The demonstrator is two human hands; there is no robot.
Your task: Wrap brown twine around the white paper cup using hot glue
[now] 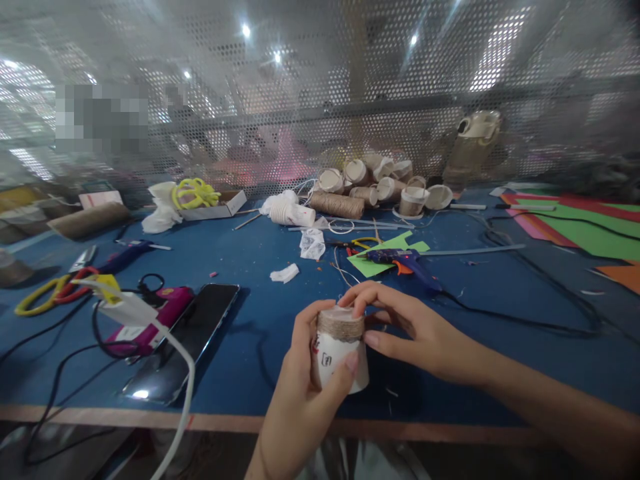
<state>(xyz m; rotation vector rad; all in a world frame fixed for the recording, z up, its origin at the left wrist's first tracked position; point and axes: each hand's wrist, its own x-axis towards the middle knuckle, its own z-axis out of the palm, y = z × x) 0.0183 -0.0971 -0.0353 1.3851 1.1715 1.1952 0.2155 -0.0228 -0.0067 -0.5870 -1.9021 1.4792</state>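
A white paper cup (342, 363) with dark and red print is held near the table's front edge. Brown twine (341, 327) is wound around its upper part. My left hand (307, 387) wraps around the cup's left side, its thumb across the front. My right hand (405, 330) touches the twine and the top rim from the right, fingers bent over the cup. Whether my right fingers also pinch a loose end of twine cannot be made out.
Beyond the hands lie a blue glue gun (413, 263) on green paper and pliers. Twine rolls (337, 204) and wrapped cups are heaped behind. At left are a phone (187, 343), a magenta power strip (150, 320), cables and scissors (60, 290). Coloured sheets (590, 223) lie right.
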